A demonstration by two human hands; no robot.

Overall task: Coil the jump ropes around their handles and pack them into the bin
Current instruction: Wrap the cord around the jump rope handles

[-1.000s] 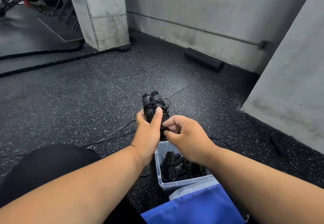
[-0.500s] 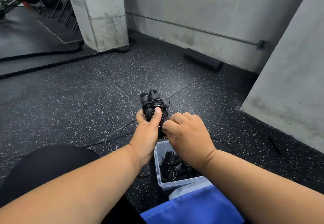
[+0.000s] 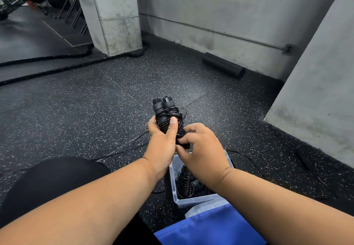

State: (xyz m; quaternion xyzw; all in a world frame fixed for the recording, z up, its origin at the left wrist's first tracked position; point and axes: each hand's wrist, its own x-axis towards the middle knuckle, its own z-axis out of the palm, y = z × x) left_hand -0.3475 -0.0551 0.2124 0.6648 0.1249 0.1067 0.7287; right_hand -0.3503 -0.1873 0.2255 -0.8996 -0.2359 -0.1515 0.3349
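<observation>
Head view: left hand (image 3: 162,139) grips the jump rope handles (image 3: 164,110); right hand (image 3: 201,149) pinches cord at their base; tuck next, then bin (image 3: 173,183) at six o'clock.

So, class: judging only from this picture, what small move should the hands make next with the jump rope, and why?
Probably one more wrap. The left hand grips the paired handles, already wound with cord; the right hand pinches the cord at their lower end, and loose cord trails on the floor. The bin can wait.
</observation>
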